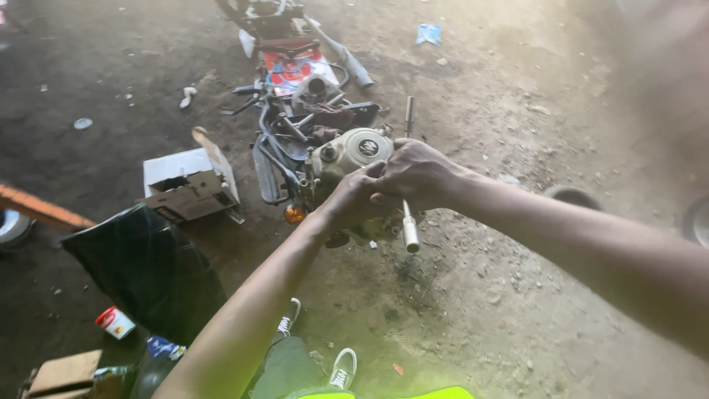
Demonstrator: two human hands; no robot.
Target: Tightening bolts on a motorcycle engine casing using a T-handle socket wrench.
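Right hand (417, 174): fingers clamped on a metal T-handle wrench (408, 222).
Left hand (351, 201): fingers curled beside it; grip unclear.
Below: motorcycle engine (347, 155).

Metal rod tool (408, 222): long, slim, silver-grey, T-handle socket wrench by look. Held near upright, slightly tilted; thicker tubular socket end points down toward viewer, thin shaft pokes up past knuckles. Middle hidden in grip. Right hand (417, 174) wrapped around shaft, fingers curled tight. Left hand (353, 198) pressed against right, just below and beside it; whether it clasps rod cannot tell. Both hands hover over dirt floor, directly before engine casing (353, 151), pale grey with round cover.
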